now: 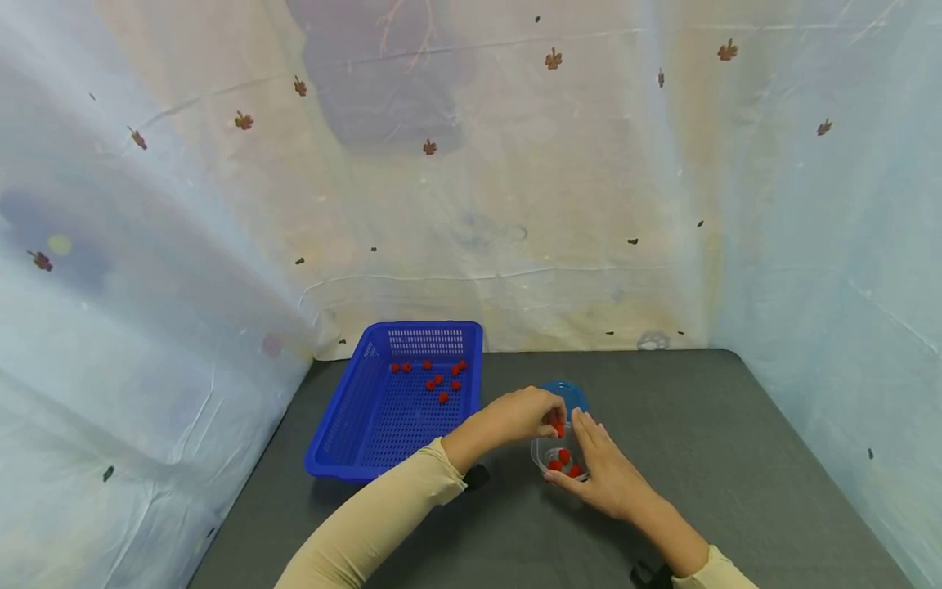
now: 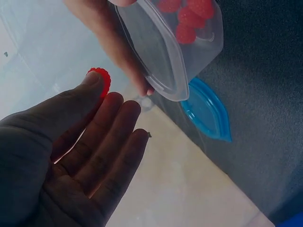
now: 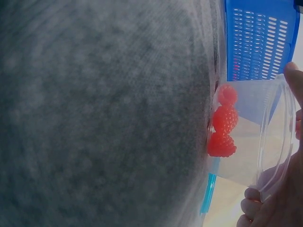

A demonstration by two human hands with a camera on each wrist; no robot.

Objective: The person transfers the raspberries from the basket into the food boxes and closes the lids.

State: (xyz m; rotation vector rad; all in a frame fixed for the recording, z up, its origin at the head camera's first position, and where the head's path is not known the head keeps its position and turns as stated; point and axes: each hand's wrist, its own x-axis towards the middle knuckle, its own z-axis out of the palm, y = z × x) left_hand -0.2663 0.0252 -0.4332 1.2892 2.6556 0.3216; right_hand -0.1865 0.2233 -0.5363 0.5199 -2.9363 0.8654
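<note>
"What's the setting?"

"A dark grey table (image 1: 751, 474) before pale, leaf-printed sheeting (image 1: 515, 204)."

"The hands?"

"Right of the frame's centre, the left hand (image 1: 524, 413) arches downward, pinching a red berry (image 2: 106, 83); the right hand (image 1: 614, 478) clasps the clear container (image 1: 540, 452) (thumb lower, fingers higher)."

"Which way do things point?"

"The container's mouth, upward; the berry's long axis, I can't tell."

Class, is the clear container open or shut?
Open: the clear container has its blue lid off, lying on the table beyond it.
</note>
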